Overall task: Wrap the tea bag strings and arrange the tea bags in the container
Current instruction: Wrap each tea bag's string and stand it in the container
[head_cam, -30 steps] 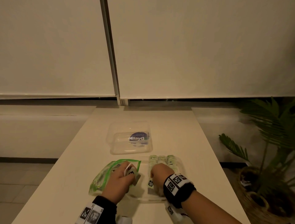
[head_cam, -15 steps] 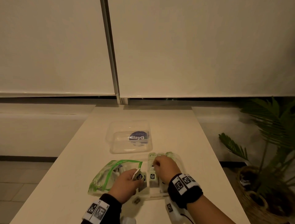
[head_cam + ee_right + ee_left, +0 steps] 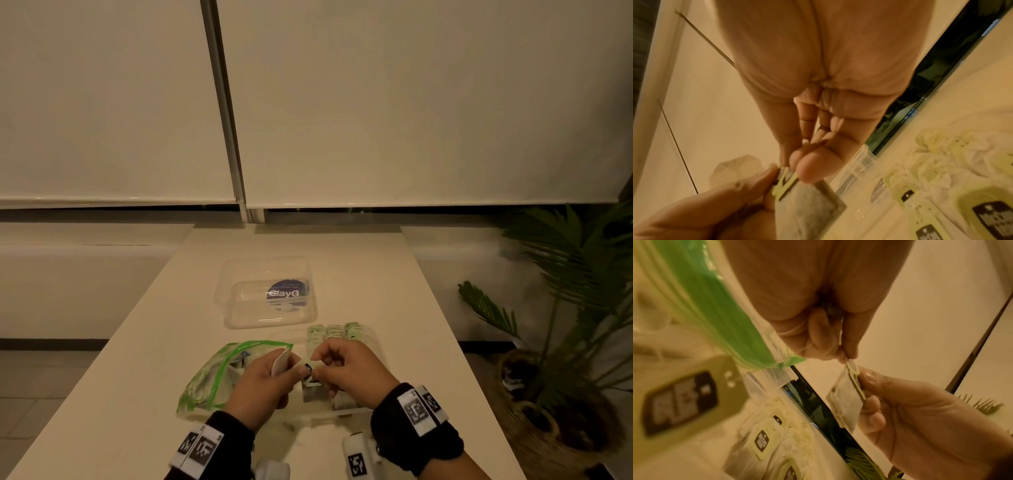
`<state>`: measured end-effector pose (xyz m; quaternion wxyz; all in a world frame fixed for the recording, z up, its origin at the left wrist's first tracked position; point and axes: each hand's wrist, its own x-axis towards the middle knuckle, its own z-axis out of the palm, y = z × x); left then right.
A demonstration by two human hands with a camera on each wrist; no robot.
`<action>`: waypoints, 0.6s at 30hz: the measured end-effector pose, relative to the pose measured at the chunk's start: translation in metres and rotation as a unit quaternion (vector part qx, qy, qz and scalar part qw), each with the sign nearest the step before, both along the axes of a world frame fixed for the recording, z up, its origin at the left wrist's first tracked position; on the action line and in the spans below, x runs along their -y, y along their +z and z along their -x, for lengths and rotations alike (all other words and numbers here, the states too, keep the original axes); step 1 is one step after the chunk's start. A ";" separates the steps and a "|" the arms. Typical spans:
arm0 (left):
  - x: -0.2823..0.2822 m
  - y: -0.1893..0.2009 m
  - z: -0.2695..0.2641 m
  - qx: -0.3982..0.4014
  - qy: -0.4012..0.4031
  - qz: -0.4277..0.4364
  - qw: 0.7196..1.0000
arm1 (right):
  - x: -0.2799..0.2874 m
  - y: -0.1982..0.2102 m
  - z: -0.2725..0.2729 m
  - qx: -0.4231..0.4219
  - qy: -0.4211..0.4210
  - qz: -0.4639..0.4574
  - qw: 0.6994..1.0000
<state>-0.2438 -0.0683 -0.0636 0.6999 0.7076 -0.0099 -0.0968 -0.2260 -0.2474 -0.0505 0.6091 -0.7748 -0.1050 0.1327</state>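
**A:** Where are your hands?

**B:** Both are raised just above the near end of the table point(image 3: 404, 274), close together. Your left hand point(image 3: 263, 387) pinches a tea bag point(image 3: 846, 404) and its paper tag point(image 3: 856, 382) between thumb and fingers. Your right hand point(image 3: 352, 370) pinches the top of the same tag, its other fingers curled in.

**A:** Where is the container?

**B:** The clear container point(image 3: 373, 342) sits on the table right under your right hand. Rows of tea bags point(image 3: 335, 330) with pale green tags stand in it already. A green-edged zip bag point(image 3: 219, 370) lies just left of it, under your left hand.

**A:** How much room around them?

**B:** A clear lid point(image 3: 267, 294) rests farther out, near the middle of the table. Beyond it the surface runs bare to the far edge by the window blinds point(image 3: 411, 102). The right table edge is close to the container, with a potted palm point(image 3: 575, 308) past it.
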 end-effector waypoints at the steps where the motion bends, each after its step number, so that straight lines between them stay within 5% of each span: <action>1: 0.001 -0.001 0.000 0.011 0.012 0.002 1.000 | 0.001 -0.001 0.000 -0.013 -0.001 -0.014 1.000; 5: 0.000 -0.006 -0.001 0.037 0.059 0.002 0.998 | 0.005 -0.002 0.000 -0.025 -0.002 -0.003 1.000; 10: -0.012 -0.002 -0.004 0.035 0.101 0.000 0.994 | 0.009 -0.015 -0.014 -0.010 -0.046 0.143 0.989; 18: -0.017 0.006 -0.006 0.044 0.115 0.016 0.992 | -0.009 -0.029 -0.041 -0.066 0.064 0.361 0.928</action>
